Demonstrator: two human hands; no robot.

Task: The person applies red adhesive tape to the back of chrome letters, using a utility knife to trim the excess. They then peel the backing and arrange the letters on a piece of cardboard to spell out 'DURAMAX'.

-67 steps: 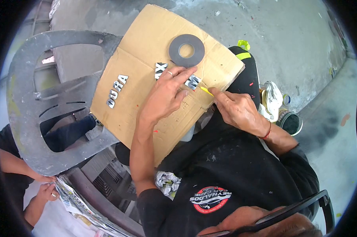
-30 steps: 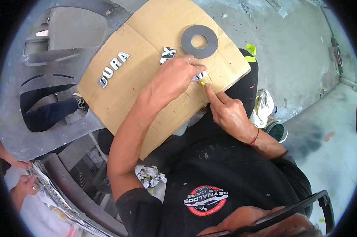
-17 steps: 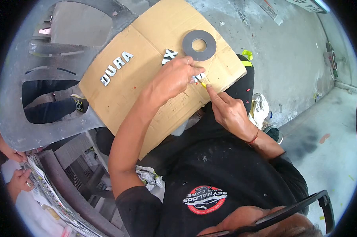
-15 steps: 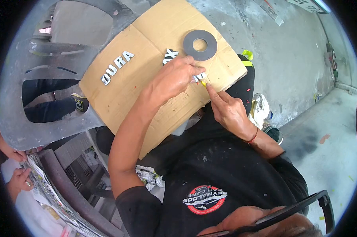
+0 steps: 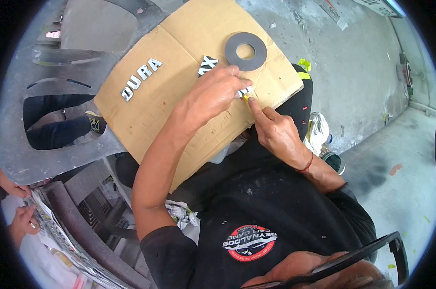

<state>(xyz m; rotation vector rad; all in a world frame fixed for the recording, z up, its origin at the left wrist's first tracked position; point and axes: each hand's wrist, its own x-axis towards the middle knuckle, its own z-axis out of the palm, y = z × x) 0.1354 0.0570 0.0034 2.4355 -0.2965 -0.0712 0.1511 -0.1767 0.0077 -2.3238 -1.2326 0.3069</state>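
My left hand [image 5: 217, 89] is closed, thumb and fingertips gripping a silver letter [image 5: 246, 90] over the cardboard sheet [image 5: 179, 58]. Close against that letter's near edge is a small yellow tool [image 5: 246, 98], held by my right hand [image 5: 279, 135] with the index finger stretched along it. Most of the tool is hidden in the hand, so its exact kind does not show. Beyond my left hand lie more silver letters [image 5: 208, 64], among them an X, partly covered by the hand. The letters "DURA" [image 5: 142, 79] form a row at the left of the cardboard.
A roll of dark grey tape [image 5: 246, 51] lies flat on the cardboard's far right. A grey plastic chair [image 5: 59, 164] stands at left. Another person's hands [image 5: 24, 219] are beside a stack of newspapers [image 5: 59, 236] at lower left. White cloth [image 5: 316, 132] lies on the floor at right.
My right hand and the yellow tool have shifted slightly left and upward along the letter. My left hand keeps its grip. The whole view has shifted a little.
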